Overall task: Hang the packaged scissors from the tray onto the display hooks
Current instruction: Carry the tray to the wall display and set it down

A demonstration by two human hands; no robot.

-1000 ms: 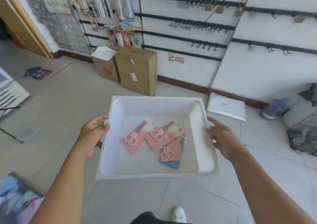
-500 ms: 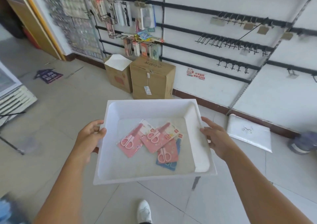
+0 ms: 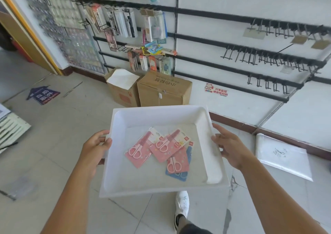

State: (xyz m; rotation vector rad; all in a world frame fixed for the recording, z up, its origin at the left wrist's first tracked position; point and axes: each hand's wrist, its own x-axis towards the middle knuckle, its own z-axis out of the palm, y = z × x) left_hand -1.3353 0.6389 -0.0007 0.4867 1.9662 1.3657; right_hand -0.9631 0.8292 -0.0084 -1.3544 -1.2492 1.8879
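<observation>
Wall hooks (image 3: pixel 265 58) loom closer than a second ago; my left hand (image 3: pixel 95 148) and right hand (image 3: pixel 231 148) grip the tray (image 3: pixel 161 189), scissors (image 3: pixel 161 148) unhung

Both bare arms reach forward from the bottom of the view. The left hand (image 3: pixel 95 148) grips the left edge of the white tray (image 3: pixel 162 114), thumb on top of the rim and fingers curled under. The right hand (image 3: pixel 230 146) holds the right edge, fingers spread along the rim. One foot in a white shoe (image 3: pixel 182 205) steps forward below.
</observation>
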